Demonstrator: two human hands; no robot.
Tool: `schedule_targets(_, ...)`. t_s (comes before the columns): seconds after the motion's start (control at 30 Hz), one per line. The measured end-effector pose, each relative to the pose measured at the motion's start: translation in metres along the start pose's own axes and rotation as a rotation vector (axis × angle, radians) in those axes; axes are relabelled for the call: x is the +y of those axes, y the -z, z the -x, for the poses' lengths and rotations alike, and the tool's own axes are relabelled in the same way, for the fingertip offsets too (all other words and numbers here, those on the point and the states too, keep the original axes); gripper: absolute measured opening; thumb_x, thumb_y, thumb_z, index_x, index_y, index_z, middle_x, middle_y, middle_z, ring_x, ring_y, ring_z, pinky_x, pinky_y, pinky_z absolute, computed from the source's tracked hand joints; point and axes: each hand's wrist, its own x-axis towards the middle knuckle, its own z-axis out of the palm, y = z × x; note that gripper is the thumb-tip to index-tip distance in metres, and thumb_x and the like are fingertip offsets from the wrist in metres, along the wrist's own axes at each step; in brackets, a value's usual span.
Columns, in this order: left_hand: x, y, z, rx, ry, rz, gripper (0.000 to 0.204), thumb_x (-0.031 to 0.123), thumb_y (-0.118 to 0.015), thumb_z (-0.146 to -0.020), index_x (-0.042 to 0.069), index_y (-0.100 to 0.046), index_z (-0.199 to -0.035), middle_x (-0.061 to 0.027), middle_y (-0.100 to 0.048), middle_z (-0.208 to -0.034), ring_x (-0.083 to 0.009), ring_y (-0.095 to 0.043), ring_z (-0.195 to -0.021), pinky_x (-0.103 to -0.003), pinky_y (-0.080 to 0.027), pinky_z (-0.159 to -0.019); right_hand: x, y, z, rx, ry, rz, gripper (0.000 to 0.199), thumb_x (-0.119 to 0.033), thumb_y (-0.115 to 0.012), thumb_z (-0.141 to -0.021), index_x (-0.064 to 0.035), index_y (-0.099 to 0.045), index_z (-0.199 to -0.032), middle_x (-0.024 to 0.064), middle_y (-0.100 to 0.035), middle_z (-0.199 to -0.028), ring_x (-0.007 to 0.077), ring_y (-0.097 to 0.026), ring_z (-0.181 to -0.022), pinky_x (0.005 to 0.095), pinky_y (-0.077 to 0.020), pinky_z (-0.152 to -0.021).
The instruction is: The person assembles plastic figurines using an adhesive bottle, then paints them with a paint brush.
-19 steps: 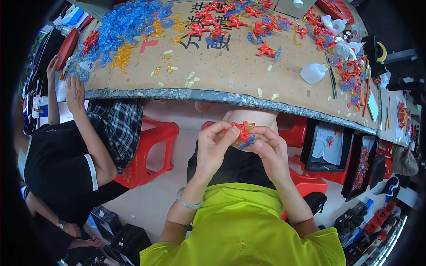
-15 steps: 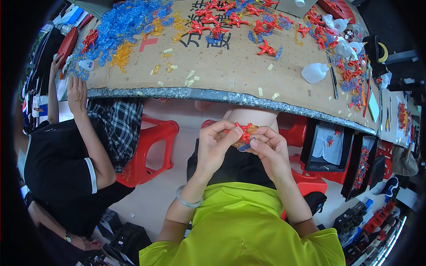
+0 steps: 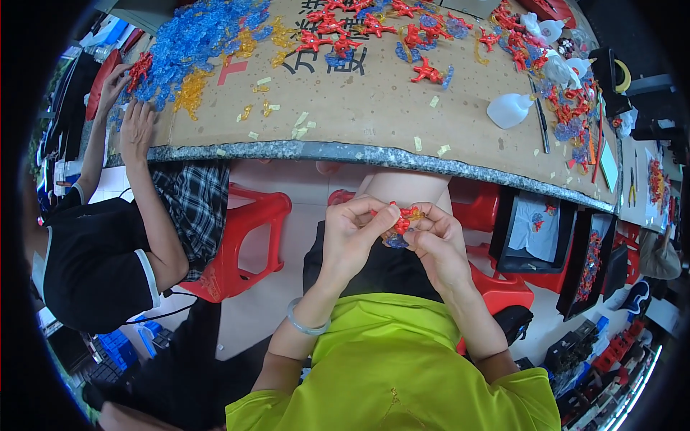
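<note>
i see both hands up over the lap, below the bench (image 3: 374,154) edge. left hand (image 3: 350,237) grip pinched on the small red plastic piece (image 3: 401,219) from its left side; right hand (image 3: 440,241) grip pinched on the same piece from the right, a bluish clear bit just under it. fingertips of both nearly touching. well beyond the grip: red pieces (image 3: 338,32) and blue pieces (image 3: 194,36) heaped on the bench. co-worker's hands (image 3: 135,126) far left on the bench edge.

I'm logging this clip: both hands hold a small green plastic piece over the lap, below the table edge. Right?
Not quite: the plastic piece is red, not green. The head view shows the left hand and right hand pinching it over the lap, below the table edge.
</note>
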Motion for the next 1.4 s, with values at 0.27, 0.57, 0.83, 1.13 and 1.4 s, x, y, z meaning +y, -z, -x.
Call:
schedule_targets(0.27,-0.01,0.005,-0.008,-0.098,0.044,0.165,0.015,0.01,-0.062,-0.09,-0.004,-0.066,-0.092,-0.0056,-0.067,-0.084,-0.0082,-0.061,-0.075,-0.022,-0.048,-0.07,0.002,-0.003,0.0,0.032,0.208,0.194,0.029,0.004,-0.061,-0.08,0.004,-0.054,-0.107,0.0112,-0.066,-0.094,0.0113,-0.063,-0.086,0.0213,-0.0492,-0.079)
schedule_targets(0.57,-0.012,0.011,-0.012,-0.211,0.066,0.276,0.021,0.014,-0.055,-0.095,-0.004,-0.063,-0.102,-0.0111,-0.065,-0.1,-0.0174,-0.063,-0.091,-0.029,-0.051,-0.081,-0.006,0.008,-0.003,-0.008,0.145,0.198,0.02,0.0,-0.063,-0.085,0.0042,-0.059,-0.104,0.0081,-0.065,-0.096,0.0105,-0.061,-0.09,0.023,-0.0498,-0.081)
schedule_targets(0.83,-0.015,0.006,-0.015,-0.272,-0.054,0.397,0.012,0.013,-0.053,-0.095,0.003,-0.058,-0.091,-0.0137,-0.052,-0.122,-0.0247,-0.054,-0.114,-0.037,-0.046,-0.095,-0.002,0.0,-0.005,-0.006,0.465,0.329,0.034,0.007,-0.071,-0.076,0.0042,-0.057,-0.107,0.0126,-0.053,-0.118,0.0171,-0.058,-0.106,0.0305,-0.0517,-0.086)
schedule_targets(1.13,-0.014,0.004,-0.015,-0.356,-0.096,0.505,0.018,0.018,-0.048,-0.097,0.005,-0.056,-0.107,-0.0224,-0.045,-0.133,-0.0363,-0.046,-0.125,-0.044,-0.045,-0.099,-0.002,0.002,-0.006,0.064,0.766,0.783,0.029,0.004,-0.077,-0.069,0.001,-0.064,-0.094,0.0124,-0.061,-0.104,0.0224,-0.062,-0.095,0.0317,-0.0516,-0.081)
schedule_targets(1.4,-0.008,0.0,-0.011,-0.294,-0.031,0.534,0.037,0.014,-0.047,-0.097,0.005,-0.039,-0.132,-0.0253,-0.043,-0.137,-0.0315,-0.05,-0.123,-0.037,-0.047,-0.095,0.0,0.001,-0.009,0.17,1.07,1.055,0.028,0.005,-0.077,-0.063,0.0001,-0.065,-0.089,0.0125,-0.064,-0.097,0.0265,-0.062,-0.09,0.033,-0.0507,-0.077)
